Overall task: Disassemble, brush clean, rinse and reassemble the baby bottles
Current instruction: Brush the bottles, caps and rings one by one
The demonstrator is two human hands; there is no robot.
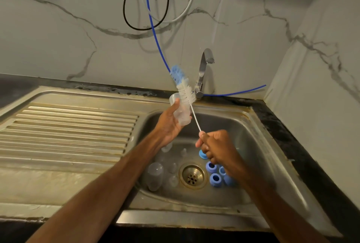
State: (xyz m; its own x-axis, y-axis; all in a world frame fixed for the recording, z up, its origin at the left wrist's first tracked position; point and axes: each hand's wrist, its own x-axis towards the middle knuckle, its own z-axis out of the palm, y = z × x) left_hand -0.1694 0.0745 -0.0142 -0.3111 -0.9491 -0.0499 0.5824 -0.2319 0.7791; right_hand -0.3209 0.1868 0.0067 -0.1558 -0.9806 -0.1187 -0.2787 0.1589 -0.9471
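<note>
Left hand (169,124): grip clamped on a clear bottle (182,115), fingers curled round its side. The bottle is held up over the far left part of the sink (259,126), tilted, mouth pointing far-left. Right hand (216,145): grip clamped on the thin white handle of the brush (186,92), fist over the sink's middle. The brush slants up and to the far left. Its white bristles sit outside the bottle, just beside the mouth, and its blue tip is above that; contact unclear.

In the sink: another clear bottle (154,176) lying left of the drain (192,175), small clear teats (173,180) between them, and blue rings (215,179) right of the drain, partly hidden by the right forearm. Tap (203,71) at the far edge, with a blue tube (155,38) hanging down the wall behind it. Ribbed drainboard (68,129) on the left, dark table (292,141) on the right.
</note>
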